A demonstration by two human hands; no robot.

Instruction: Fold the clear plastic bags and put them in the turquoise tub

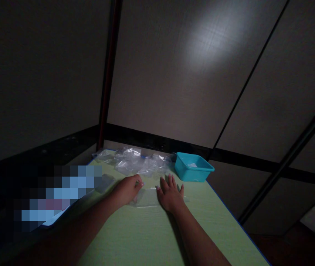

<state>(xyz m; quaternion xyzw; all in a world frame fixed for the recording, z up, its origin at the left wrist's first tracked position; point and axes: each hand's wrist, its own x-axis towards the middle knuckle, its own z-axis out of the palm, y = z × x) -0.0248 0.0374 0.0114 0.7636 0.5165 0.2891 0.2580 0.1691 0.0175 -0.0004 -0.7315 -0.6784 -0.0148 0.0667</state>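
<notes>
A clear flat plastic bag [148,198] lies on the pale green table [124,236] between my hands. My right hand [170,195] rests palm down over the bag's right end, fingers spread. At its left end, my left hand [128,189] is closed, with thumb and fingertips pinched together. A small shiny bit shows at those fingertips, too small to name. Just beyond my hands, several crumpled clear plastic bags [138,162] are heaped along the far side of the table.
A turquoise plastic basket [192,173] stands at the table's far right edge with something whitish inside. Another clear flat piece of plastic [104,183] lies left of my left hand. At the left edge is a blurred-out bright object [63,194]. Panelled walls [168,74] rise behind the table.
</notes>
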